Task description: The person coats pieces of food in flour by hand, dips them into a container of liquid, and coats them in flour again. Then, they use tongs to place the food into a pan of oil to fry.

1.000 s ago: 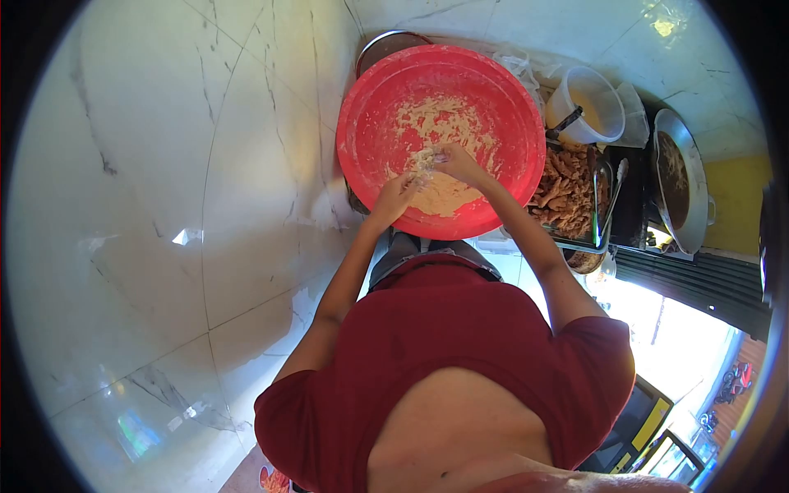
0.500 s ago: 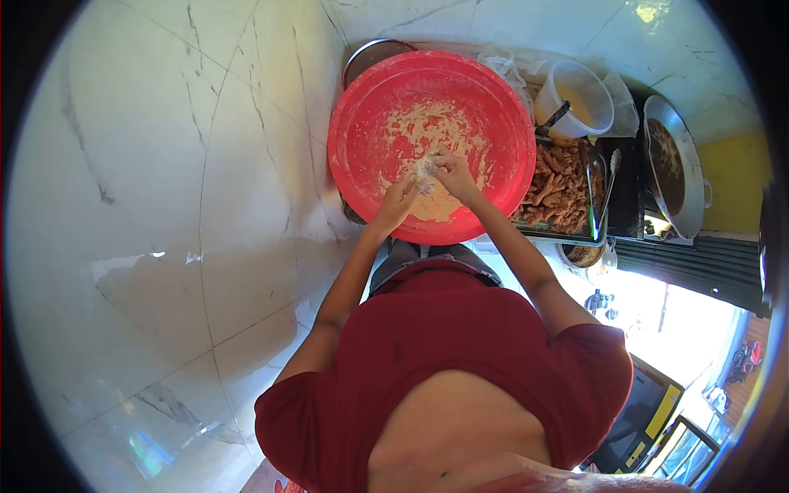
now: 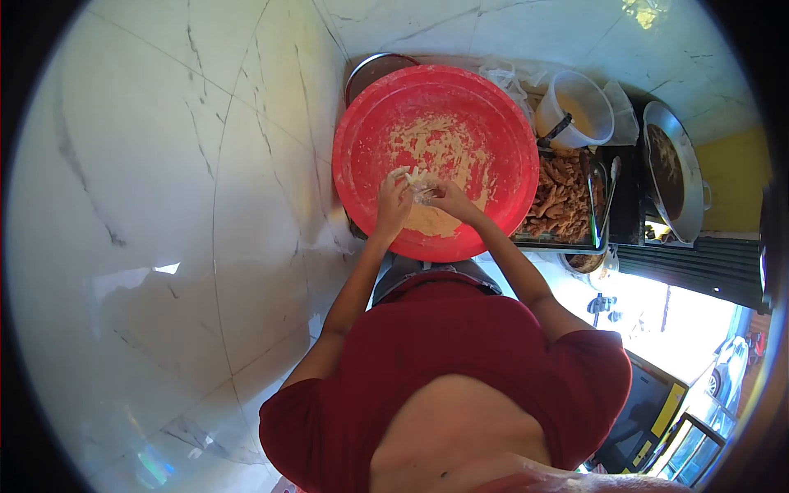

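Note:
A large red basin (image 3: 362,131) holds pale floury batter (image 3: 436,146) smeared over its bottom. My left hand (image 3: 393,201) and my right hand (image 3: 442,195) meet over the near part of the basin. Both pinch a small batter-coated piece (image 3: 417,186) between their fingers. My arms reach forward from a dark red shirt (image 3: 460,345).
A tray of fried brown pieces (image 3: 563,195) with tongs lies right of the basin. Behind it stands a white bucket (image 3: 582,105) of yellow liquid. A metal wok (image 3: 670,177) sits at the far right. A metal bowl rim (image 3: 371,64) shows behind the basin. White marble tiles (image 3: 181,205) fill the left.
Both hands drew slightly back toward me and closer together, lifting the coated piece off the batter. The view shifted a little.

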`<state>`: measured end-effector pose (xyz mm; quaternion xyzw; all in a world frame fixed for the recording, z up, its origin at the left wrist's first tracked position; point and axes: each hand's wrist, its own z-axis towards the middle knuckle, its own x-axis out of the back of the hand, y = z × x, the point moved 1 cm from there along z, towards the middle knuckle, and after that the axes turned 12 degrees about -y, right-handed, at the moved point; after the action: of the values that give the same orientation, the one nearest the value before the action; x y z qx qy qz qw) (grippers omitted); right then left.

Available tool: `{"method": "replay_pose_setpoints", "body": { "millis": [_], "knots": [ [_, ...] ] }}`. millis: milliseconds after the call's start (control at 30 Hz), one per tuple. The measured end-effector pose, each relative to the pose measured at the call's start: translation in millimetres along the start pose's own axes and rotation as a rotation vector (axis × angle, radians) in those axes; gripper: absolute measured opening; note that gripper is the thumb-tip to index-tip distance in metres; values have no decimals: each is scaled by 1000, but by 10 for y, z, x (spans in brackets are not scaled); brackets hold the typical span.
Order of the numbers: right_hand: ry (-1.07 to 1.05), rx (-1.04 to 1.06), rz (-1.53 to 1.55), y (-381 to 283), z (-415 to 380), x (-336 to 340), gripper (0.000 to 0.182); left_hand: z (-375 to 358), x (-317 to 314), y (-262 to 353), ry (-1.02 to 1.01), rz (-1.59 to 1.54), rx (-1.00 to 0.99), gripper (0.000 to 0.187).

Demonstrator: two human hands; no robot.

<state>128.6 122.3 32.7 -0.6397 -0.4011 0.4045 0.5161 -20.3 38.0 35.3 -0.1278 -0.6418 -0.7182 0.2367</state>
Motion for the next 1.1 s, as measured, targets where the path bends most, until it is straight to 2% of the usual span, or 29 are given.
{"method": "replay_pose_setpoints", "body": {
  "millis": [67,167,267,367,467,567,667,733,833,933,1067,1100],
  "knots": [
    [84,-34,29,151,111,-2,33,16,-43,-180,-24,-25,1,31],
    [3,-82,-185,42,233,103,28,6,-10,-257,30,97,-11,33],
    [51,-147,-457,202,471,387,26,-23,104,-154,48,101,88,35],
    [245,-262,-524,199,698,696,27,5,190,-68,66,-26,132,34],
    [522,-35,-508,212,756,815,27,52,199,13,76,-165,154,30],
    [414,-129,-387,-111,608,708,31,62,174,-9,59,-154,140,27],
    [132,-398,-619,-37,326,487,33,83,154,27,29,-116,132,26],
    [-171,-332,-865,576,56,434,33,74,109,-60,8,-120,123,26],
    [22,-355,-523,219,-241,366,22,74,-9,-248,-56,-182,142,27],
    [329,-12,-407,-272,-652,664,26,55,-185,-442,-150,-281,213,28],
    [779,165,-461,-877,-1280,1316,25,171,-529,-249,-338,-252,196,31],
    [862,59,-556,-984,-1424,1473,31,207,-621,-111,-397,-273,190,33]
  ]
}}
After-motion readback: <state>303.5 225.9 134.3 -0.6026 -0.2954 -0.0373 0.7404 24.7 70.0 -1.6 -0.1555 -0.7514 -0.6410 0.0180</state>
